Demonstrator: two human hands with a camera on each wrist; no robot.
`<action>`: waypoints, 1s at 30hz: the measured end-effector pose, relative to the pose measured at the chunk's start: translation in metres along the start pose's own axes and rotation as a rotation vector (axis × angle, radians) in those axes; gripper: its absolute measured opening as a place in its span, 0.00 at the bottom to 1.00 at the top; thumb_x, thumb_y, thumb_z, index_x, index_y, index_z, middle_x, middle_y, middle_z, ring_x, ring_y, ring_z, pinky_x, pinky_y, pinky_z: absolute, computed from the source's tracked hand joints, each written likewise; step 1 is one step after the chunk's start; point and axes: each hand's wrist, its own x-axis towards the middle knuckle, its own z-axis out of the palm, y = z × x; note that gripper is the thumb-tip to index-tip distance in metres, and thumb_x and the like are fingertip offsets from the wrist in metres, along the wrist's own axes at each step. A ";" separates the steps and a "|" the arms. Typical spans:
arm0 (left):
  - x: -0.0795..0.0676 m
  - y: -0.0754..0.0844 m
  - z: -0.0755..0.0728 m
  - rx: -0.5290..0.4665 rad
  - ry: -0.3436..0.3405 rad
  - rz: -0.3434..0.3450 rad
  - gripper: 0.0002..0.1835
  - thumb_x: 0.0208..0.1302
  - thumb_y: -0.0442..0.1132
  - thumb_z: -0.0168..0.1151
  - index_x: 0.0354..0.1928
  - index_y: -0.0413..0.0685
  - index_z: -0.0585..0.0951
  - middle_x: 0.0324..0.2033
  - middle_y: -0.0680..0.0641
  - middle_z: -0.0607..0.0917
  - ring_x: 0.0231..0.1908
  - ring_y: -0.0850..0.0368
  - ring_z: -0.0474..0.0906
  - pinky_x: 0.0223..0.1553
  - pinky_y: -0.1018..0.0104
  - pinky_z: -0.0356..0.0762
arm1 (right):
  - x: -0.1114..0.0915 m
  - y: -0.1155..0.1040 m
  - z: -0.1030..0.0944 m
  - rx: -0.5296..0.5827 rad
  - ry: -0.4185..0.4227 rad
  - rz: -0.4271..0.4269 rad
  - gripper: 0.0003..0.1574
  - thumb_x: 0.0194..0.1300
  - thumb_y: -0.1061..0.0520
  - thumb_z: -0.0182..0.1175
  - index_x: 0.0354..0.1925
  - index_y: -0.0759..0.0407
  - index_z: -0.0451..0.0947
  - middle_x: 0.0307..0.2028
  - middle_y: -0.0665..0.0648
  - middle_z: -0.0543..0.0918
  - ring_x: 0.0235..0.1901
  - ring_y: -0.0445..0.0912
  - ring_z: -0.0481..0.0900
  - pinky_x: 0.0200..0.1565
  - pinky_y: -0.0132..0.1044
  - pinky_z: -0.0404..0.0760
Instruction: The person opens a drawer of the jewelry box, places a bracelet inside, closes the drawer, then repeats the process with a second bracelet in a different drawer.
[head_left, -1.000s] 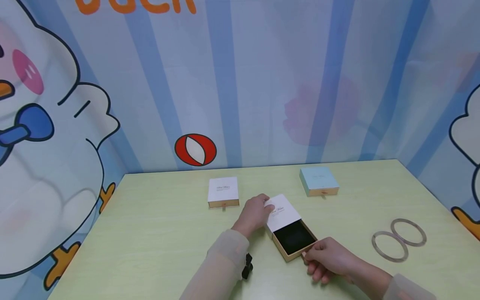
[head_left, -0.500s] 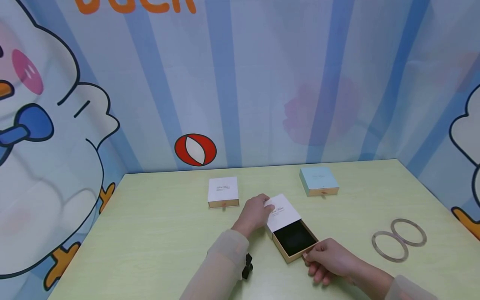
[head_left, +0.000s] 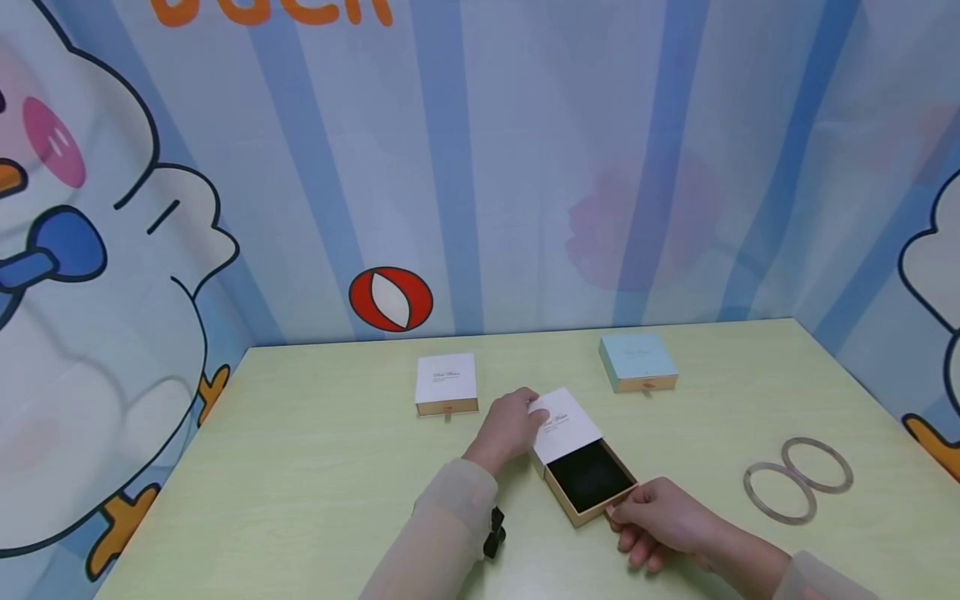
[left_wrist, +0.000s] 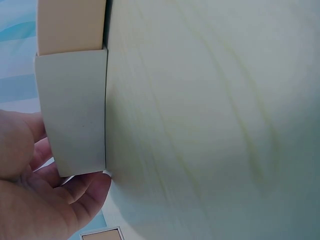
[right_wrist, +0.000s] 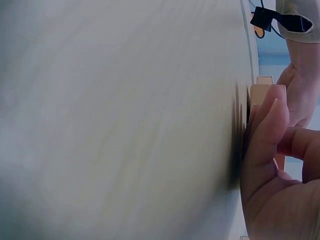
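In the head view a white drawer box [head_left: 567,427] lies at an angle on the table, its tray [head_left: 588,475] pulled partly out to show a black lining. My left hand [head_left: 507,427] grips the sleeve at its far-left end; the left wrist view has the fingers [left_wrist: 82,200] wrapped about the corner of the sleeve [left_wrist: 75,115]. At the tray's near corner, my right hand [head_left: 660,515] pinches the small ribbon tab [head_left: 610,510] between thumb and forefinger. Its other fingers are curled below. The right wrist view largely hides the tab behind the hand [right_wrist: 275,185].
A second white drawer box [head_left: 447,382] stands behind the left hand, shut. Farther right at the back is a light blue drawer box [head_left: 637,360]. Two pale rings [head_left: 780,493] lie on the table [head_left: 300,483] to the right. A printed curtain hangs behind.
My right hand has shifted very slightly to the right, and the tray sits a touch farther out of the sleeve. The left hand holds still.
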 end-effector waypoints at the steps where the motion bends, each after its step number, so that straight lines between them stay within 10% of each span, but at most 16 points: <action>1: 0.000 0.000 0.000 0.000 0.000 0.000 0.20 0.69 0.43 0.53 0.59 0.43 0.73 0.54 0.44 0.79 0.43 0.53 0.74 0.49 0.58 0.73 | 0.000 0.000 0.000 -0.001 0.002 0.000 0.15 0.65 0.54 0.55 0.32 0.66 0.78 0.20 0.51 0.80 0.15 0.36 0.77 0.18 0.28 0.76; 30: 0.000 0.000 0.000 -0.004 0.006 0.014 0.20 0.70 0.43 0.53 0.59 0.42 0.73 0.53 0.43 0.80 0.43 0.54 0.74 0.49 0.59 0.73 | -0.002 -0.002 -0.001 -0.029 0.045 0.014 0.16 0.65 0.52 0.57 0.29 0.65 0.77 0.20 0.52 0.79 0.15 0.38 0.77 0.20 0.31 0.78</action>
